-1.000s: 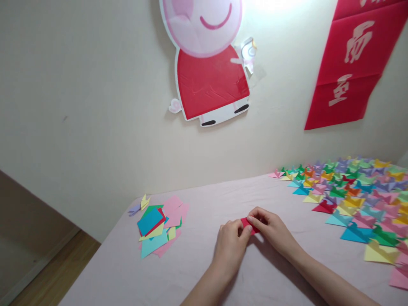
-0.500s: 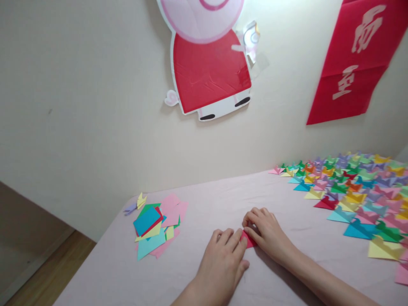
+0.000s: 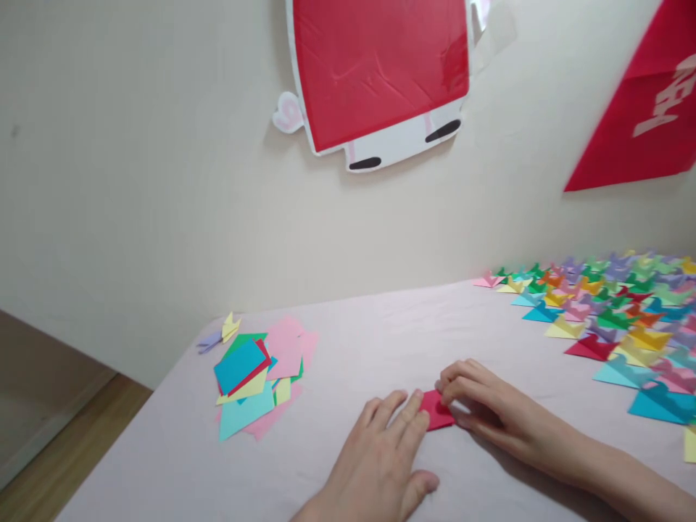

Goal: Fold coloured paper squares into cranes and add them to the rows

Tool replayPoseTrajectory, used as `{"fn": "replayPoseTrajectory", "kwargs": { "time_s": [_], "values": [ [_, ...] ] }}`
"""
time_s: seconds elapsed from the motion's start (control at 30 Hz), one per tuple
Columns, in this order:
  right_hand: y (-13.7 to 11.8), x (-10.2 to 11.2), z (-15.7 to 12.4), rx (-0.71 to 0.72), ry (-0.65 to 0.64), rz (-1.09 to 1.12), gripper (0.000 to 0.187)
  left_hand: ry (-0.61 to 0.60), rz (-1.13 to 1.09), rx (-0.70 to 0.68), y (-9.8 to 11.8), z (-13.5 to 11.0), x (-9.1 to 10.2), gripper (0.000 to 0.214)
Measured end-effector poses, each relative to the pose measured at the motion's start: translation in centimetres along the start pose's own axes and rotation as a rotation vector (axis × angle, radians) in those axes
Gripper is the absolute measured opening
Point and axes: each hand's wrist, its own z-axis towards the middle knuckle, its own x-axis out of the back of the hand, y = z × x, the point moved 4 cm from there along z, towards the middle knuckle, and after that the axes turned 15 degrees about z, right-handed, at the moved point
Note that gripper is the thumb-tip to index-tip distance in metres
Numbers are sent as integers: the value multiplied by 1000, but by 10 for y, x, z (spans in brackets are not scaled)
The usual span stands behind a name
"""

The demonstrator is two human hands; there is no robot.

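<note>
A small folded red paper lies flat on the pale pink table in front of me. My left hand rests on the table with its fingers stretched out, the fingertips pressing the paper's left edge. My right hand lies on the paper's right side, fingers extended and pressing it down. A loose pile of coloured paper squares sits to the left.
Several folded paper figures in many colours cover the right part of the table. A yellow and a purple folded piece lie near the table's left corner. A cartoon figure and a red banner hang on the wall. The wooden floor shows at the left.
The view has tilted down and moved closer. My left hand opened from a pinch and now lies flat. The red paper, held up between both hands a second ago, is now pressed on the table.
</note>
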Motion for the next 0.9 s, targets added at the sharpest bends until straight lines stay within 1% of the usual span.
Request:
{"fn": "replayPoseTrajectory", "kwargs": {
  "time_s": [0.07,0.17,0.27,0.37,0.47,0.57,0.63,0.73,0.8,0.9],
  "values": [
    [-2,2,-3,34,-19,-68,17,-9,2,-8,1,0,0,62],
    [-2,2,0,98,-57,-195,19,-22,3,-6,1,0,1,63],
    [-2,0,7,124,-104,-222,23,-23,17,-18,1,-1,-1,58],
    [1,-1,12,88,-79,-146,21,-1,67,-43,2,-2,-2,51],
    [7,-2,14,12,-20,-30,19,45,122,-65,3,-3,-1,47],
    [11,-3,17,-58,31,35,22,79,155,-87,4,-3,2,46],
    [10,-3,20,-94,45,40,22,103,156,-100,4,-3,3,45],
    [6,-6,25,-130,25,8,22,168,155,-101,4,-3,3,43],
    [3,-7,27,-133,11,-27,20,209,166,-104,4,-3,3,40],
    [1,-9,28,-124,12,-70,18,223,183,-118,5,-2,2,38]
  ]
}}
